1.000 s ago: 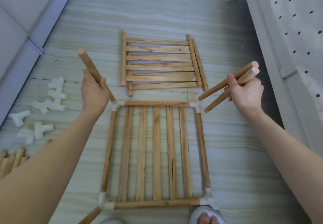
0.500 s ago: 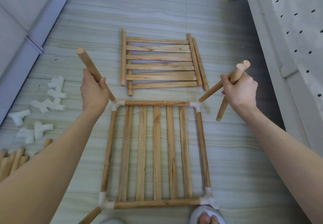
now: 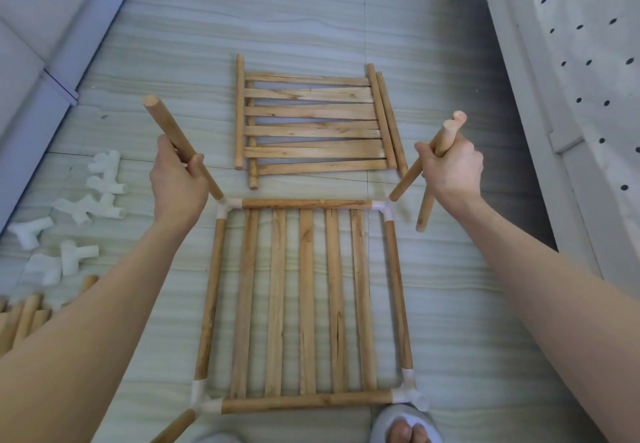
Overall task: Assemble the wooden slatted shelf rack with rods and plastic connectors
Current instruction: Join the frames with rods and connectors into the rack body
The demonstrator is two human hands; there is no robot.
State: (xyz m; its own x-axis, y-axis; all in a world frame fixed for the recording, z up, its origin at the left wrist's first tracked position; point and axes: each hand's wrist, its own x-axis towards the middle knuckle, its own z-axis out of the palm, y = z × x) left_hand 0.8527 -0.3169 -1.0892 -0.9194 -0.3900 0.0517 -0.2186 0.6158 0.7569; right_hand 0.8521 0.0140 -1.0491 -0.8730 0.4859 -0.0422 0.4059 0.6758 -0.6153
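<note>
Soft, even daylight, kinda cool and bluish. Shadows are faint, darkest on the floor (image 3: 485, 62) far right by the white furniture (image 3: 571, 96). No glare. Wide-angle bending at the edges, arms stretched, near corners slightly soft.

Around the assembled slatted frame (image 3: 304, 304), bare floor (image 3: 467, 304) lies open to its right, while loose white connectors (image 3: 86, 207) crowd its left and the unjoined slat panel (image 3: 311, 120) lies just beyond it.

The pale striped floor (image 3: 311, 10) carries a framed slatted panel (image 3: 304, 304) and a loose slat bundle (image 3: 311, 124) beyond it. White plastic connectors (image 3: 86, 207) and spare rods (image 3: 24, 318) lie at the left.
</note>
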